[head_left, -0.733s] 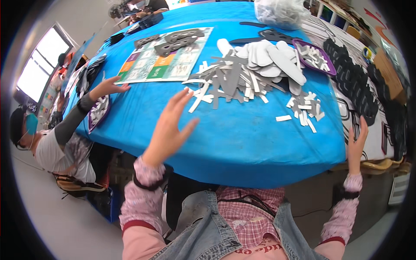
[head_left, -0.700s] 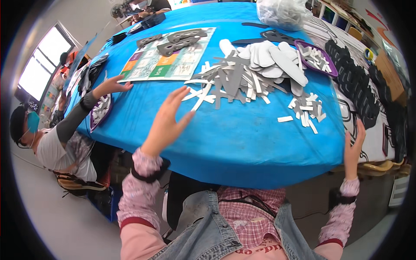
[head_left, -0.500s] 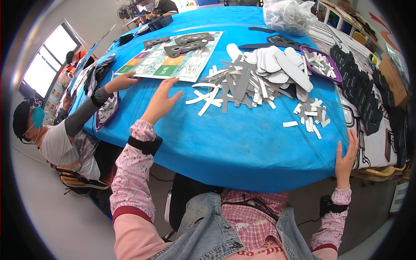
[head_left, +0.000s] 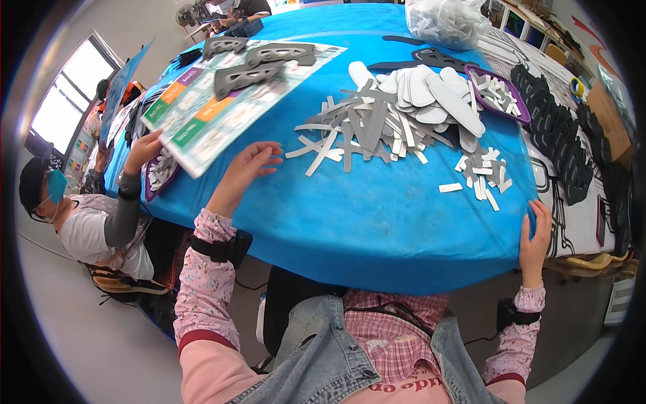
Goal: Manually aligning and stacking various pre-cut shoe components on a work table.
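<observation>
My left hand (head_left: 246, 172) is above the blue tablecloth, its fingers loosely extended with nothing in them. Just beyond it, a printed board (head_left: 222, 138) with coloured blocks is tilted, its near left edge gripped by a co-worker's hand (head_left: 143, 149). Several dark grey moulded pieces with cut-outs (head_left: 249, 79) lie on that board. Over at the table's right edge, my right hand (head_left: 535, 242) rests with fingers stretched out, holding nothing. Between my hands and farther back is a heap of grey and white strips (head_left: 369, 128), beside a stack of white oval pads (head_left: 431, 97).
The blue-covered table (head_left: 350, 222) curves around me. At the right are a purple tray of short strips (head_left: 498, 94), a row of black moulded pieces (head_left: 555, 141) and a cardboard box (head_left: 609, 121). A clear bag (head_left: 447, 23) stands at the back. The co-worker (head_left: 94, 225) sits at the left.
The co-worker's hand has drawn the board left and nearer, tilting it, and the grey pieces have moved with it. My left hand has come off its edge; my right hand has barely moved.
</observation>
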The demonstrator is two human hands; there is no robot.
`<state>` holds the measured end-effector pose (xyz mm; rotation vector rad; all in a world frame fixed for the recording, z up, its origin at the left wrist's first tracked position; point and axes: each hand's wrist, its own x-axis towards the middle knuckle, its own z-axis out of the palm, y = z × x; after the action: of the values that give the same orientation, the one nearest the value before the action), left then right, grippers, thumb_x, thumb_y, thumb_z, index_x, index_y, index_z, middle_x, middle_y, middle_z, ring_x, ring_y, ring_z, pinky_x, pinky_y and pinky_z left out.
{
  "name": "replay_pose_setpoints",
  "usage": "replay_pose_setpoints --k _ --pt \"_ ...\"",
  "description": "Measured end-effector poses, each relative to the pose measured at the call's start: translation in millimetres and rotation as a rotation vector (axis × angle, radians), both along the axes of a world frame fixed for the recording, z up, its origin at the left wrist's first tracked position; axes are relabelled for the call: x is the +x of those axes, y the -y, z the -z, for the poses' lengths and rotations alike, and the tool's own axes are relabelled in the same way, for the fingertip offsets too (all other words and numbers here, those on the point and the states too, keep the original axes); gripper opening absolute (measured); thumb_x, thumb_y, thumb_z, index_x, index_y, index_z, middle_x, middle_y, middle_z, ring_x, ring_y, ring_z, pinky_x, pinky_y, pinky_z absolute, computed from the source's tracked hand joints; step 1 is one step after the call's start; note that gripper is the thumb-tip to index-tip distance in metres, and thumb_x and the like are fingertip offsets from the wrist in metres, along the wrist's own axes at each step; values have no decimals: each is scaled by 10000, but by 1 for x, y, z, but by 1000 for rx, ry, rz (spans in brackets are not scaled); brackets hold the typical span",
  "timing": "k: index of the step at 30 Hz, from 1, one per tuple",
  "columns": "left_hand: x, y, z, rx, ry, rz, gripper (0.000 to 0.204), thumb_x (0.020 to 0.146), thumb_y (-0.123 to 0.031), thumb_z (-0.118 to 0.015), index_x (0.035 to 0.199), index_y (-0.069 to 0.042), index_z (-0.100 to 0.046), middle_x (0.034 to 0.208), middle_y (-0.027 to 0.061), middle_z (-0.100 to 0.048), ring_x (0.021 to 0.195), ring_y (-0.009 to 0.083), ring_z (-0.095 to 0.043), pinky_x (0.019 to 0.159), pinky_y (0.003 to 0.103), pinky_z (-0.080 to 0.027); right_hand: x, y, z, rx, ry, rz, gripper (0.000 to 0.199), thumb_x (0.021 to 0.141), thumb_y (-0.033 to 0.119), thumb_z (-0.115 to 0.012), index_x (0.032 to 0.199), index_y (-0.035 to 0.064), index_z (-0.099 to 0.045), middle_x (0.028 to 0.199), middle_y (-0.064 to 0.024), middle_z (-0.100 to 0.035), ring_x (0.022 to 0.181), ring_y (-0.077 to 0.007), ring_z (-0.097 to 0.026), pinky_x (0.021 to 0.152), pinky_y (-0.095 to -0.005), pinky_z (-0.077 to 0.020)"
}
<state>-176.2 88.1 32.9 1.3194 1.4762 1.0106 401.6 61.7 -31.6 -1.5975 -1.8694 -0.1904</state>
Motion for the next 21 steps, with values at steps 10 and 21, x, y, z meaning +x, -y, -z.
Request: replay_pose_setpoints --k 10,21 --pt "68 96 -5 -52 82 301 410 989 -262 -509 1323 -26 -486 1283 91 -554 1161 196 -547 1009 353 -420 4 1 4 -5 -13 -37 274 970 178 -481 1131 -15 -591 1229 -166 -537 1145 -324 -518 990 -397 -389" --pt "19 157 9 24 27 -205 384 984 -266 -528 1275 -17 -547 1247 100 -586 1092 176 -579 939 304 -454 13 -6 12 17 18 -54 266 973 171 -485 1118 -21 -599 1218 -165 -542 1141 -322 -525 983 -394 -399"
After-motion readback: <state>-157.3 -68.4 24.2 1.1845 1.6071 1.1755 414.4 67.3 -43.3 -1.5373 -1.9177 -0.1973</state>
